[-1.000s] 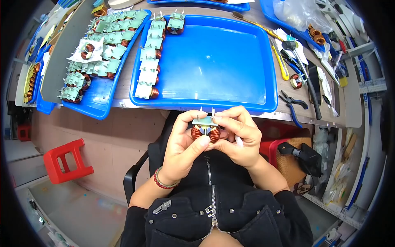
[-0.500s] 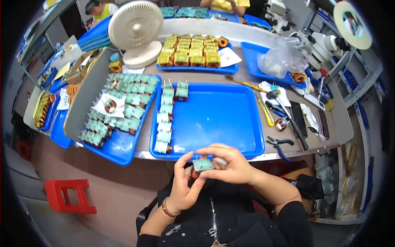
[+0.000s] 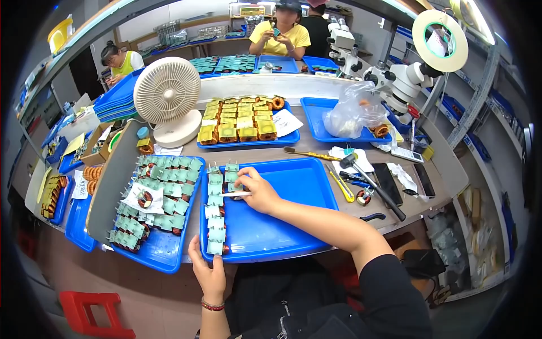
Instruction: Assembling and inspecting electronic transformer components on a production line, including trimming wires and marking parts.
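My right hand (image 3: 261,193) reaches over the blue tray (image 3: 282,240) in front of me. A pale thin stick (image 3: 237,194) is held in it, pointing left. Its fingertips touch a small green circuit board with a coil (image 3: 231,185) in the tray's short second row; whether they still grip the board I cannot tell. Along the tray's left wall runs a row of similar boards (image 3: 215,223). My left hand (image 3: 209,276) is at the tray's front left corner, fingers apart, with nothing in it.
Left stands another blue tray (image 3: 164,260) full of coil boards. Behind are a white fan (image 3: 169,93) and a tray of yellow-topped coils (image 3: 238,121). To the right lie a hammer (image 3: 375,186), a yellow cutter (image 3: 340,183) and phones. Two people sit beyond the partition; another stands behind.
My hands have parted: the right carried the coil board forward into the tray's second row; the left moved to the tray's front left corner. The view has tilted up.
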Available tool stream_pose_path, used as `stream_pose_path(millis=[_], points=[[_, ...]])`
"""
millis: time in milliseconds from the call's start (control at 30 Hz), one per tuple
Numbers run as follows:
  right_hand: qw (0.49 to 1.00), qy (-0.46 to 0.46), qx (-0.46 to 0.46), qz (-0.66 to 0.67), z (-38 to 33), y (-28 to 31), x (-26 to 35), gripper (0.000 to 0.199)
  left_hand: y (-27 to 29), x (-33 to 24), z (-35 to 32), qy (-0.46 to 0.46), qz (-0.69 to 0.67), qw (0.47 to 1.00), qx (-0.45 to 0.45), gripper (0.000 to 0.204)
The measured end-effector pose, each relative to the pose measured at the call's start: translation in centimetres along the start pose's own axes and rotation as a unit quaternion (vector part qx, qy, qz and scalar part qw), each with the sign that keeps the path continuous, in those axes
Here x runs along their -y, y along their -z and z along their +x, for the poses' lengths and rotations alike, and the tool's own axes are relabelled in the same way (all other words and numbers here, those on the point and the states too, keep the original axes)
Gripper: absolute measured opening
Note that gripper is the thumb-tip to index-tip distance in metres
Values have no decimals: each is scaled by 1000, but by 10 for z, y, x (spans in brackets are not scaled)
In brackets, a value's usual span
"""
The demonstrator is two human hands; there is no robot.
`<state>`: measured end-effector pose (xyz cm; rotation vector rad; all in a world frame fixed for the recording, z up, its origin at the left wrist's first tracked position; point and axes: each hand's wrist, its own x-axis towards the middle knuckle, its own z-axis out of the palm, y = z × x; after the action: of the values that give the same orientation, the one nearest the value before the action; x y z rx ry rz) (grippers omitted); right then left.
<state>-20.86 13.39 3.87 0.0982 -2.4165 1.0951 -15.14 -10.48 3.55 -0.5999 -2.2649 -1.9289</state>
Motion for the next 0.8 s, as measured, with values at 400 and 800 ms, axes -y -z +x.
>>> stream_pose_path(millis=[400, 800], points=[[983, 151, -38, -101, 15, -3, -15, 33, -4, -3, -11, 59, -77, 994, 54, 55], [996, 86, -4, -26, 9, 22, 22, 52, 128, 24, 51, -15, 439, 833, -336, 36]])
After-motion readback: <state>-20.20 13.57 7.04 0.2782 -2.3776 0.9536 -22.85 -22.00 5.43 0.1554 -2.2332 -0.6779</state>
